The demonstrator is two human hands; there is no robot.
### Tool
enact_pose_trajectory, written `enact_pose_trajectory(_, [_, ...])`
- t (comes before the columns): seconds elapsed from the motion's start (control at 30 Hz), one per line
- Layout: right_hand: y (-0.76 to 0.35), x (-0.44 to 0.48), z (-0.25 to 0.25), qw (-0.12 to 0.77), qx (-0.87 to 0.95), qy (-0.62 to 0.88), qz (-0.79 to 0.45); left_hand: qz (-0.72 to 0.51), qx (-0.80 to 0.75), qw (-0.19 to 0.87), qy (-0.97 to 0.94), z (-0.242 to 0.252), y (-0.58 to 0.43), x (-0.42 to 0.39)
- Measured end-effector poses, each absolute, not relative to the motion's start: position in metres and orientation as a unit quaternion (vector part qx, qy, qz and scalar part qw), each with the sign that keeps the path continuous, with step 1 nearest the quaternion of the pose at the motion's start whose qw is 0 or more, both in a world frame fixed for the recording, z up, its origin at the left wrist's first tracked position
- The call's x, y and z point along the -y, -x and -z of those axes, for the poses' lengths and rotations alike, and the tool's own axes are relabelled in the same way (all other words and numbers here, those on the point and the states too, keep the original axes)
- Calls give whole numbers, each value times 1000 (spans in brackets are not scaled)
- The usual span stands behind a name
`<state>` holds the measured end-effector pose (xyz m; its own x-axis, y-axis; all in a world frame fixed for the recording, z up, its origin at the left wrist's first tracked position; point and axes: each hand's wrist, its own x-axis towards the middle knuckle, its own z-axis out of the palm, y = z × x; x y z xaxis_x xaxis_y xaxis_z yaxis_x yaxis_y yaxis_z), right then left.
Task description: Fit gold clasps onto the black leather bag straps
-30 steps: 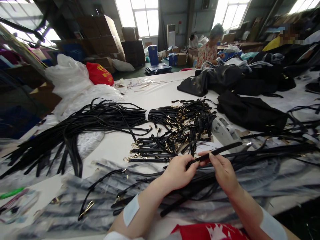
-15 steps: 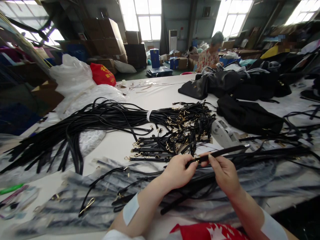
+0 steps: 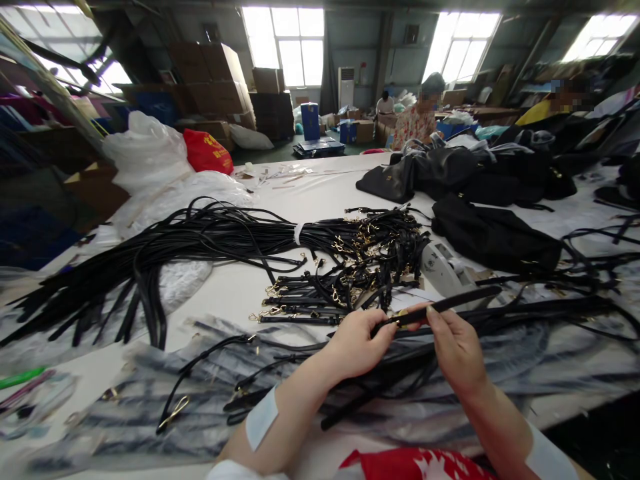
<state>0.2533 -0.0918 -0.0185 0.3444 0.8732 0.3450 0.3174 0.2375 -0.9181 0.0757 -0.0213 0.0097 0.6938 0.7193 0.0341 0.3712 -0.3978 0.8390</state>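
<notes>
Fingers of the left hand [image 3: 357, 343] and right hand [image 3: 459, 347] pinch one black leather-look strap [image 3: 467, 298] above the translucent plastic wrapping [image 3: 150, 387]; hold the strap flat, untwisted and supported at both grips.

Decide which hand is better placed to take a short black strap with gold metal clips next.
Probably the left hand: it's nearer the short black straps with gold metal clips; the right hand sits farther off. Both hold a flat black strap, so the left must first let go.

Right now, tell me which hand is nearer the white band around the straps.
Left hand: nearside and right of the white band; the right hand is farther right.
</notes>
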Motion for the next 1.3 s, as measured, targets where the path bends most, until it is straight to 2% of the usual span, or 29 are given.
enact_pose_trajectory(0.13, [-255, 89, 24, 612, 486, 566, -261, -214, -323, 468, -795, -9, -74, 19])
enact_pose_trajectory(0.3, [-252, 84, 27, 672, 387, 527, -348, -211, -287, 614, -705, -8, -73, 18])
enact_pose_trajectory(0.37, [-250, 83, 26, 678, 375, 517, -364, -210, -288, 637, -684, -7, -73, 18])
enact_pose_trajectory(0.63, [-260, 89, 35, 630, 443, 563, -299, -217, -313, 552, -742, -10, -74, 18])
enact_pose_trajectory(0.87, [-255, 93, 21, 602, 501, 571, -246, -231, -315, 489, -780, -10, -74, 19])
enact_pose_trajectory(1.1, [-258, 93, 23, 625, 482, 571, -227, -226, -327, 466, -790, -10, -74, 20])
enact_pose_trajectory(1.3, [-258, 96, 19, 600, 520, 569, -211, -227, -326, 450, -800, -10, -74, 21])
